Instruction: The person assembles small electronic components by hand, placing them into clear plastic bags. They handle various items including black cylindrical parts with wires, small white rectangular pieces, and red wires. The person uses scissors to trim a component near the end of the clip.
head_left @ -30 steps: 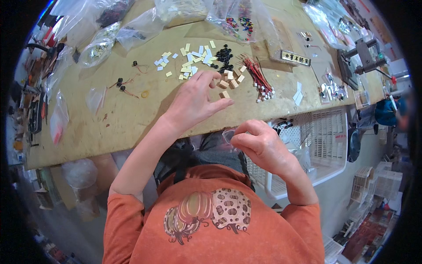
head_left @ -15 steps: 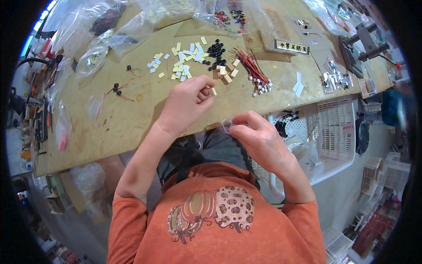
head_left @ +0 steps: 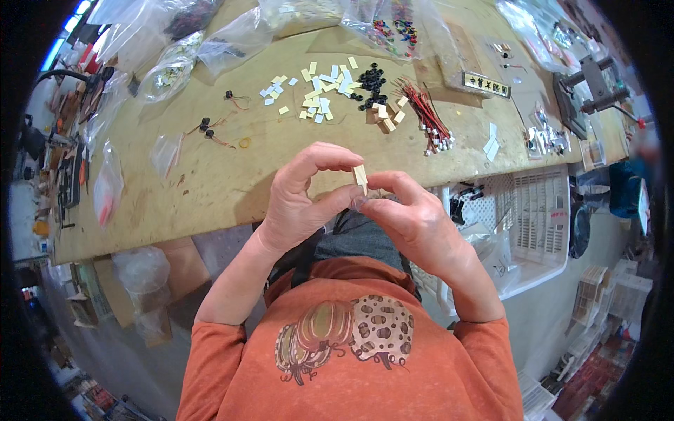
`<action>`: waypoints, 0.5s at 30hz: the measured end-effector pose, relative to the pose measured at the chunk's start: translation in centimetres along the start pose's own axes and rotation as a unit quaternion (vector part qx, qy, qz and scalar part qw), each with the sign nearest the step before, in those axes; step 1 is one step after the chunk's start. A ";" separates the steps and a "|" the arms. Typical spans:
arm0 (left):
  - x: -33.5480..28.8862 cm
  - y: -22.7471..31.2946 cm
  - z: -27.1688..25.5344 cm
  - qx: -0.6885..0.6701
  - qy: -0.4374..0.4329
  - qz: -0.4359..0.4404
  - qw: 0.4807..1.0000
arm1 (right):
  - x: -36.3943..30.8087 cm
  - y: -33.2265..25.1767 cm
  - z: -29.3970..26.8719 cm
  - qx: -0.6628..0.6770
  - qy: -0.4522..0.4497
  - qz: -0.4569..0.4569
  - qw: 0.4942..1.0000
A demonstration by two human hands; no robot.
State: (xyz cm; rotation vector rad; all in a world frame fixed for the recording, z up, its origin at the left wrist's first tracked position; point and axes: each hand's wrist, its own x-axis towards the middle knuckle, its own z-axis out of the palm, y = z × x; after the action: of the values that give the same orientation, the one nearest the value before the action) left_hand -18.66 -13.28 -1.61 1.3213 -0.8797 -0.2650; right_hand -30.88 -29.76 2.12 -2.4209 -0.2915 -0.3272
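Note:
Above my lap at the table's front edge, my left hand (head_left: 293, 200) pinches a small pale wooden block (head_left: 360, 175) between thumb and fingers. My right hand (head_left: 415, 216) is closed right beside it, its fingertips on a small clear plastic bag (head_left: 358, 204). The block is just above the bag; whether its lower end is inside the bag I cannot tell. More wooden blocks (head_left: 388, 123) lie in a loose heap on the table, beside black round parts (head_left: 372, 83) and a bundle of red and black wires (head_left: 430, 116) with white connectors.
Pale yellow and white rectangular pieces (head_left: 319, 95) are scattered mid-table. Black parts with thin wires (head_left: 205, 125) lie to the left. Plastic bags (head_left: 393, 28) line the far side. A white basket (head_left: 540, 242) stands below at right, and a metal clamp device (head_left: 595, 84) at far right.
My left hand has drawn back from near the heap of blocks to meet my right hand, bringing the wooden block to the plastic bag. The view has shifted slightly.

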 end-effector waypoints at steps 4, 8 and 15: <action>-0.2 0.5 -1.1 0.059 -0.101 0.006 0.993 | 0.1 0.0 0.1 0.003 0.009 -0.014 1.000; 0.0 1.6 -1.1 0.123 -0.118 0.002 0.985 | 0.2 0.1 0.2 0.005 0.013 -0.024 1.000; 1.0 3.4 -1.4 0.313 -0.208 0.085 0.923 | 0.2 0.5 0.1 0.030 -0.014 -0.031 0.999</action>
State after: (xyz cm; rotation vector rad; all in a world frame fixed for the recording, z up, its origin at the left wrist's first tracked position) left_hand -18.12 -11.96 1.93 1.7963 -1.5170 -0.1278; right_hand -30.57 -30.01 1.77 -2.3632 -0.3829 -0.3088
